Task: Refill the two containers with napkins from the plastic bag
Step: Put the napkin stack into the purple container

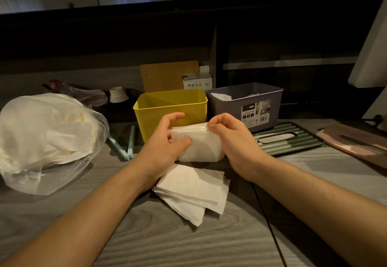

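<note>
While my left hand is gripping the folded napkin stack, my right hand is pinching its top edge — just before the yellow container.

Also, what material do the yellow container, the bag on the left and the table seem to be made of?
The yellow container looks like moulded plastic, matte, with fine vertical ribs on its walls. The plastic bag is thin translucent film: it crinkles, shines, and the napkins show through. The table shows grey wood grain, possibly a laminate rather than solid wood.
</note>
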{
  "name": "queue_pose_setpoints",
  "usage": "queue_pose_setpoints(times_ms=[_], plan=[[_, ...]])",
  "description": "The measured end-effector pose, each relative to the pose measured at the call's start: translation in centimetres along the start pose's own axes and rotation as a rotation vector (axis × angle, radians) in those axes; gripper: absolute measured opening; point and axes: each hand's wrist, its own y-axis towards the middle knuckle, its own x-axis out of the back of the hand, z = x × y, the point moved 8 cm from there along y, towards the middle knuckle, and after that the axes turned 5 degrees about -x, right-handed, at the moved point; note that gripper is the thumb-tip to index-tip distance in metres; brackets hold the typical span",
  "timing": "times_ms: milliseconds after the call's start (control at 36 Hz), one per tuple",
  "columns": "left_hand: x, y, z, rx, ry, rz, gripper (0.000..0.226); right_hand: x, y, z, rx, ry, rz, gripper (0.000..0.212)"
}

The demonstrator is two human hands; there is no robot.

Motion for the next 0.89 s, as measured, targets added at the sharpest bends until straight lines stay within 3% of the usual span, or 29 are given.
queue_pose_setpoints(times_ms=[83,222,333,444,611,750,889], plan=[[0.0,-0.1,-0.1,-0.018,0.026,-0.001,0.048,-0.1,-0.3,0.5,0.053,-0.013,0.053,0.013],[0.2,-0.4,-0.4,-0.048,0.054,-0.006,0.039,-0.7,-1.0,0.7,0.122,-0.296,0.204,0.065],[0.3,-0.5,-0.8,-0.081,0.073,-0.008,0.042,-0.5,-0.9,0.9,0.117,-0.310,0.171,0.071],[-0.3,-0.6,-0.8,-0.069,0.093,0.044,0.061,-1.0,-1.1,0.7,0.101,-0.310,0.203,0.083],[0.2,-0.6,-1.5,-0.110,0.105,-0.025,0.067,-0.4,-0.9,1.0,0.128,-0.305,0.114,0.075],[-0.9,-1.1,-1.3,-0.059,0.107,0.058,0.081,-1.1,-1.3,0.7,0.122,-0.307,0.152,0.076],[-0.4,-1.0,-1.7,-0.095,0.104,-0.002,0.073,-1.2,-1.6,1.5,0.152,-0.307,0.132,0.071]])
